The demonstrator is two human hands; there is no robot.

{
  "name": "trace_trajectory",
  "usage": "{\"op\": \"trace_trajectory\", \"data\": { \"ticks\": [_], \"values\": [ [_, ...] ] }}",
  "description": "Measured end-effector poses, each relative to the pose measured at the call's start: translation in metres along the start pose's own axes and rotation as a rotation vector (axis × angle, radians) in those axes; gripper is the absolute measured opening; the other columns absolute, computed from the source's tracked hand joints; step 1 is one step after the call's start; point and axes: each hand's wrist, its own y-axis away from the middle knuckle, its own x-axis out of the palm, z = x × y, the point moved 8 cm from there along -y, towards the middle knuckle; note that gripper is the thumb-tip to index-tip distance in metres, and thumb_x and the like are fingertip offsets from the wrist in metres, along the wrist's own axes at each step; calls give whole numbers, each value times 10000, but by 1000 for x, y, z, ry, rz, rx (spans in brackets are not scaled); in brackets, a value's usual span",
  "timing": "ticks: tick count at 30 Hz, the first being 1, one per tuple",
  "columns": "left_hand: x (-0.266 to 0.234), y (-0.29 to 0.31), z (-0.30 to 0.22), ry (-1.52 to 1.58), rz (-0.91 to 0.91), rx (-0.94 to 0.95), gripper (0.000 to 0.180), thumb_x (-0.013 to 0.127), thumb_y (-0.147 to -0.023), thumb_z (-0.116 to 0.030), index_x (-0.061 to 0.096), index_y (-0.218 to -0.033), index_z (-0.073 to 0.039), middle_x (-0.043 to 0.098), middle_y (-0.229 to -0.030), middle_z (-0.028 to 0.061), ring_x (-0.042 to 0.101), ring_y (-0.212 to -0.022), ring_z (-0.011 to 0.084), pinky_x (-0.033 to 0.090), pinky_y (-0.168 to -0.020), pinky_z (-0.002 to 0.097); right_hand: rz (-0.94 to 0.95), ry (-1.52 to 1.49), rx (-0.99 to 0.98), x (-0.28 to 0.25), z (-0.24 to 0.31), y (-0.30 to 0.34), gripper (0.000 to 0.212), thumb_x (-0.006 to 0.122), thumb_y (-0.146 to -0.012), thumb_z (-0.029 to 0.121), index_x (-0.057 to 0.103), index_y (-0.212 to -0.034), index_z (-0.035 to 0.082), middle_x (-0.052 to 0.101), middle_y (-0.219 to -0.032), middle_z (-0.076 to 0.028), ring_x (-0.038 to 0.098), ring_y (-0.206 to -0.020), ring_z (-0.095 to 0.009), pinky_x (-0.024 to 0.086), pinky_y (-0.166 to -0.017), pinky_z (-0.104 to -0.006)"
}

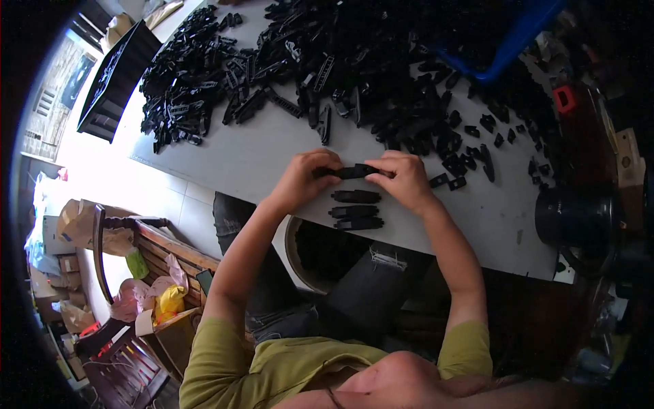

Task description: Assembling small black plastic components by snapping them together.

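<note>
Between both hands, just above the white table (225, 162), I hold a black plastic part (353, 172) level. My left hand (312, 178) pinches its left end, and my right hand (400, 178) grips the right end with thumb and fingers. The fingers cover both ends of the part. Just nearer to me, three longish black parts (355, 210) lie side by side near the table's front edge. Beyond my hands spreads a large heap of loose black parts (300, 61).
A blue bin (490, 68) stands at the far right among the parts. Small black pieces (487, 123) lie scattered right of my hands. A dark cylindrical container (575, 217) sits at the right edge. Below the table is a round tub (294, 252); a black crate (116, 82) stands far left.
</note>
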Motion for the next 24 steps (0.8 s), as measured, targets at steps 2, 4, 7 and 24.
{"op": "trace_trajectory", "data": {
  "ticks": [2,4,7,24],
  "values": [
    [2,1,3,0,0,-22,205,685,-759,63,641,-959,56,621,-1056,121,631,-949,212,504,-834,308,-41,-5,-98,2,2,3,293,784,-689,70,716,-972,31,626,-731,-85,594,-618,-195,466,-575,-298],
    [0,2,0,-49,-25,11,205,693,-755,62,636,-952,53,624,-1053,114,633,-952,212,505,-832,311,-72,10,-104,6,-1,5,295,783,-694,79,717,-978,36,633,-737,-87,599,-625,-200,468,-581,-302],
    [-1,4,4,-24,-54,0,203,699,-754,60,631,-945,52,626,-1052,110,633,-954,208,504,-830,313,-109,22,-118,6,2,4,303,782,-697,89,719,-990,44,640,-745,-88,609,-639,-205,471,-593,-307],
    [-1,-2,11,17,-30,21,190,680,-768,71,624,-947,38,613,-1066,99,614,-959,179,500,-843,303,64,-103,-114,13,-15,-12,280,776,-717,198,735,-969,84,633,-737,-94,622,-667,-240,472,-593,-365]
  ]
}}
